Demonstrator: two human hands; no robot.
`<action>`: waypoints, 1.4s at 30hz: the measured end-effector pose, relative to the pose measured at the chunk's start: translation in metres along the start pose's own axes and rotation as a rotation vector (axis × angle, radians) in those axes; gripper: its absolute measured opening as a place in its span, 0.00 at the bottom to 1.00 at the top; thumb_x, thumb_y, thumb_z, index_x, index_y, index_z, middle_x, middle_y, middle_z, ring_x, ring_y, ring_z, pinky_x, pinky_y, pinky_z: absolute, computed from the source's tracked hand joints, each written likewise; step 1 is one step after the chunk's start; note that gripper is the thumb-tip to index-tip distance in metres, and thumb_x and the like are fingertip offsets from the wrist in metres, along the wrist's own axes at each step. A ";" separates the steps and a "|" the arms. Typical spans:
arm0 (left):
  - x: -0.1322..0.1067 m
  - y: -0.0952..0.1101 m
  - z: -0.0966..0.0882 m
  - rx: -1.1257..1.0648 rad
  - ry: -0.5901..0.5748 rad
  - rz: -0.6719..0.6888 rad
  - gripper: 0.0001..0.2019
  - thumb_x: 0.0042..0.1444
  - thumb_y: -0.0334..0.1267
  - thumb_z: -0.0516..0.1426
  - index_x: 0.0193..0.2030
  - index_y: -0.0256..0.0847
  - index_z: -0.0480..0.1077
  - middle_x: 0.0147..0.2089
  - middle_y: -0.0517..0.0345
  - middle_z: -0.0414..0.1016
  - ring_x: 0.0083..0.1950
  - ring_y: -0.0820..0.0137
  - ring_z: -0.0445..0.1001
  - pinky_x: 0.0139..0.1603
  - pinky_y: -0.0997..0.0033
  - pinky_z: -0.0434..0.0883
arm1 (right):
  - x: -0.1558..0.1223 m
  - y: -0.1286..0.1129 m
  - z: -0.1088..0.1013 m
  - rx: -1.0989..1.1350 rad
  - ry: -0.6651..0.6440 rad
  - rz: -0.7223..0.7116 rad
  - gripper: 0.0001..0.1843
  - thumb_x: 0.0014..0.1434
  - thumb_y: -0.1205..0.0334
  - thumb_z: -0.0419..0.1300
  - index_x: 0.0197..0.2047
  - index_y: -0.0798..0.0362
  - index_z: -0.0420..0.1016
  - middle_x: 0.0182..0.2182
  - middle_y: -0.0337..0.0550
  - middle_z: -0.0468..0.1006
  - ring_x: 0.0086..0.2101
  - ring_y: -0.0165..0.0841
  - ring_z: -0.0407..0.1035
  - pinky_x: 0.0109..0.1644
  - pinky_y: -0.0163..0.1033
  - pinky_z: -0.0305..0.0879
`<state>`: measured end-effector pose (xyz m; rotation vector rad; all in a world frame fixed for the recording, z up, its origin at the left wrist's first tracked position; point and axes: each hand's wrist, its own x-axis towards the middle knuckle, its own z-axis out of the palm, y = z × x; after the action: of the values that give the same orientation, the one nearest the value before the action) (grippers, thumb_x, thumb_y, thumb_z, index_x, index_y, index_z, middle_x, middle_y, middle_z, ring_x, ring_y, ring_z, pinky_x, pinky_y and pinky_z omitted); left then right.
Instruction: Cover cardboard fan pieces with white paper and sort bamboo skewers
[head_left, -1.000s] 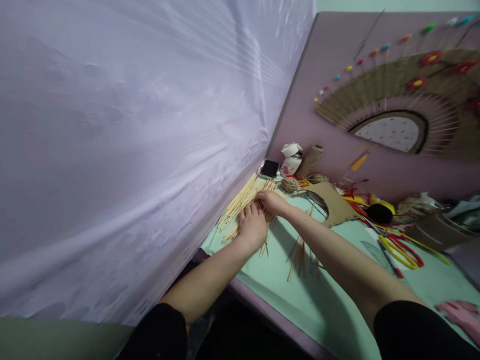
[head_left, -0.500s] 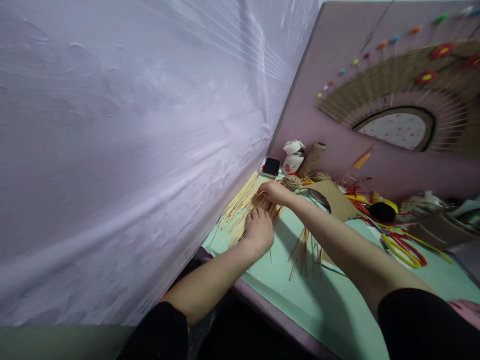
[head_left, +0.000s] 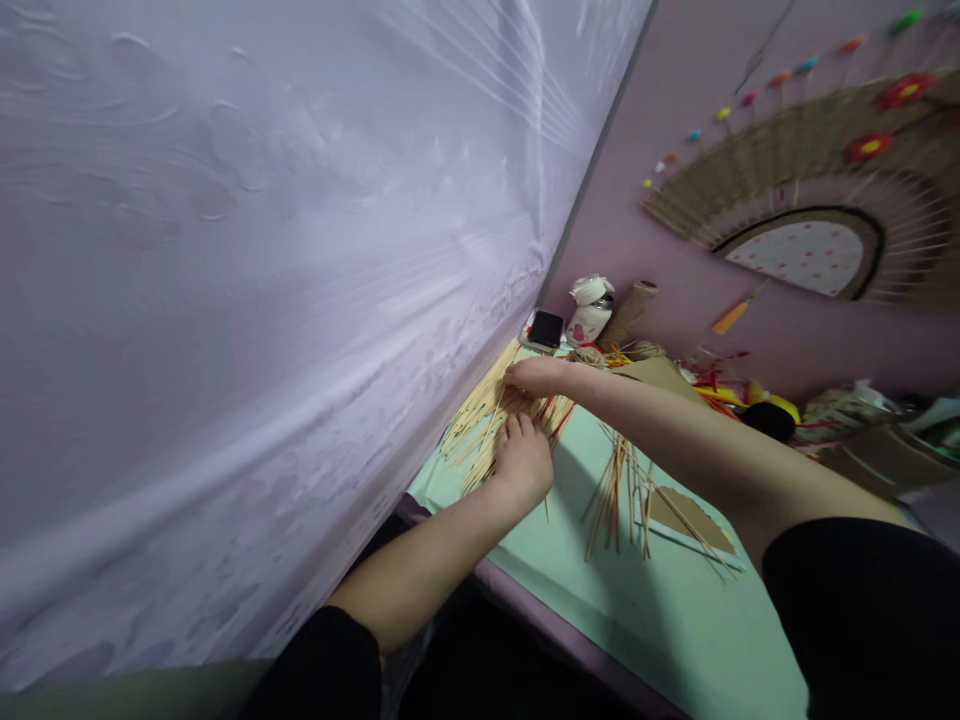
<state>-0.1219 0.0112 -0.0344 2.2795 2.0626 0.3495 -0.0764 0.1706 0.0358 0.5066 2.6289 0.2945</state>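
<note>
Thin sticks (head_left: 474, 412) are touched by the left grip (head_left: 523, 458) and right grip (head_left: 535, 378); beyond the latter, a white container (head_left: 588, 323) is seen.

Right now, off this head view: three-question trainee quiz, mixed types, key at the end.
1. Which is farther forward: the left hand or the right hand?
2. True or false: red flowers decorate the wall fan.
3. Fill in: both hands are at a spread of thin, pale ____.

Key: 1. The right hand. 2. True. 3. Sticks.
</note>
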 end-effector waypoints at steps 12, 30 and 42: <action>-0.001 0.001 -0.008 -0.032 -0.052 -0.005 0.25 0.63 0.32 0.44 0.66 0.27 0.59 0.66 0.33 0.58 0.65 0.50 0.57 0.62 0.55 0.56 | 0.008 0.003 0.003 -0.070 -0.030 -0.062 0.11 0.59 0.64 0.58 0.44 0.58 0.77 0.41 0.55 0.79 0.43 0.39 0.72 0.45 0.40 0.64; -0.001 0.000 0.000 -0.007 -0.001 -0.004 0.25 0.63 0.34 0.45 0.65 0.28 0.60 0.66 0.33 0.59 0.66 0.52 0.57 0.63 0.52 0.55 | 0.004 -0.005 0.006 -0.085 -0.013 -0.071 0.12 0.63 0.70 0.53 0.45 0.55 0.76 0.41 0.52 0.80 0.42 0.36 0.74 0.41 0.37 0.64; -0.002 -0.005 -0.013 0.029 -0.006 -0.041 0.21 0.61 0.28 0.44 0.58 0.27 0.66 0.57 0.32 0.66 0.58 0.53 0.63 0.58 0.52 0.59 | -0.022 0.001 -0.021 -0.056 0.173 -0.004 0.09 0.60 0.72 0.53 0.42 0.58 0.72 0.40 0.52 0.75 0.40 0.36 0.71 0.39 0.36 0.60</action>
<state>-0.1291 0.0080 -0.0233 2.2474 2.1223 0.3122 -0.0678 0.1602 0.0631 0.4772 2.7786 0.4267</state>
